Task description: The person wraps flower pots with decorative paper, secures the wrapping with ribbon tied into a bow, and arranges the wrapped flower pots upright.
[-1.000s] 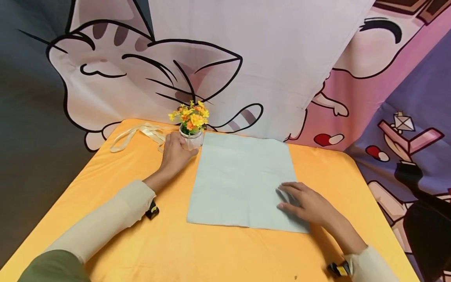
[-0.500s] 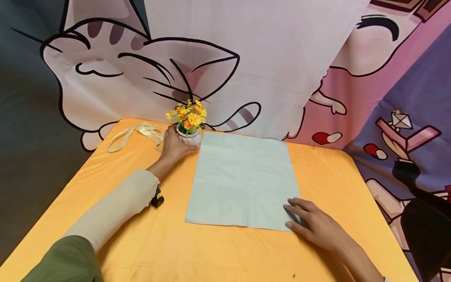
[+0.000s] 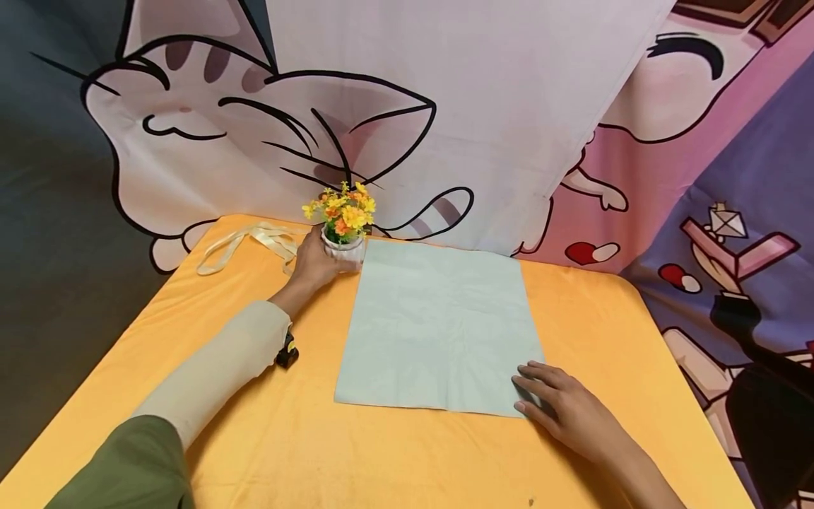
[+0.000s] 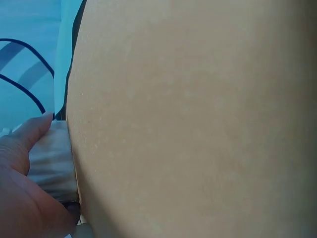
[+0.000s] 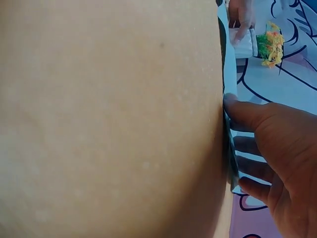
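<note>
While upright, flowerpot point(image 3: 345, 252) in left grip point(image 3: 313, 263).

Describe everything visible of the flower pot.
The flower pot is white with a rounded rim, its material unclear. It holds yellow and orange flowers above green leaves. It stands upright at the far side of the yellow-orange table, beside the pale blue sheet's far left corner, gripped by the left hand.

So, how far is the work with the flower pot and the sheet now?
Looks done: the sheet lies spread on the table. In hand: the left hand grips the flower pot beside it; the right hand is at the sheet's near right corner. Perhaps left: using the ribbon, which lies loose.
</note>
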A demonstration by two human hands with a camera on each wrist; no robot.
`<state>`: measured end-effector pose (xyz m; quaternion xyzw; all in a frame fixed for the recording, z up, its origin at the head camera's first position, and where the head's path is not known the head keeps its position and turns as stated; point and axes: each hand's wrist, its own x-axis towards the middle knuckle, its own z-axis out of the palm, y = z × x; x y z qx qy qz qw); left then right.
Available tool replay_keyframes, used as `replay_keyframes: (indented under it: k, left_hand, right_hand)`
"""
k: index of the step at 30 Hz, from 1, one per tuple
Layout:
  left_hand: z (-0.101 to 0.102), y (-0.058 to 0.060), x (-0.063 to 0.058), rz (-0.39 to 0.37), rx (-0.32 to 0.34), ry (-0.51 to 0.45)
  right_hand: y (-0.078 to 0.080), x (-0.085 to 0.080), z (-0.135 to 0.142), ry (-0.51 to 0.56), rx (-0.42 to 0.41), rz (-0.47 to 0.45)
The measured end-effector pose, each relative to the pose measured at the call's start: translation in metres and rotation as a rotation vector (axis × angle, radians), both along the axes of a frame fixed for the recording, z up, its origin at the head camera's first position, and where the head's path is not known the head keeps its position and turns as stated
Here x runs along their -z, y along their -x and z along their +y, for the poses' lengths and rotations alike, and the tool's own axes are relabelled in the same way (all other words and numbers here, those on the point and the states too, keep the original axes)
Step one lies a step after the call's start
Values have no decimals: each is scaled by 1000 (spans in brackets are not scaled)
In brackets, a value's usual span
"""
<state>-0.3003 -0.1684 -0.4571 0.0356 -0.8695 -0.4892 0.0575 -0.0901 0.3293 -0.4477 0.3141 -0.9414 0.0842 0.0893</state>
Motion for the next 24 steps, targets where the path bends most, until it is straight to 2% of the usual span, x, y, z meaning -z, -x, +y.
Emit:
replay_keyframes:
  k: [7,14,16,21,24]
  left_hand:
    - [-2,7,3,-30,-13,-10]
    - [5,0,1,-21,-140,-47]
    - [6,-3,0,-25,-159,-44]
    - [5,-4,2,-33,-135,-56]
    - [3,-2,4,-37,-96,-89]
  right_hand:
    - [-1,3,-2,14,-56,85]
    - [-6,3,-5,-3,8,43]
    - [-7,2,-6,2,23,29]
    - [-9,2,-6,11,38,16]
    - [-10,3,-7,14,46,5]
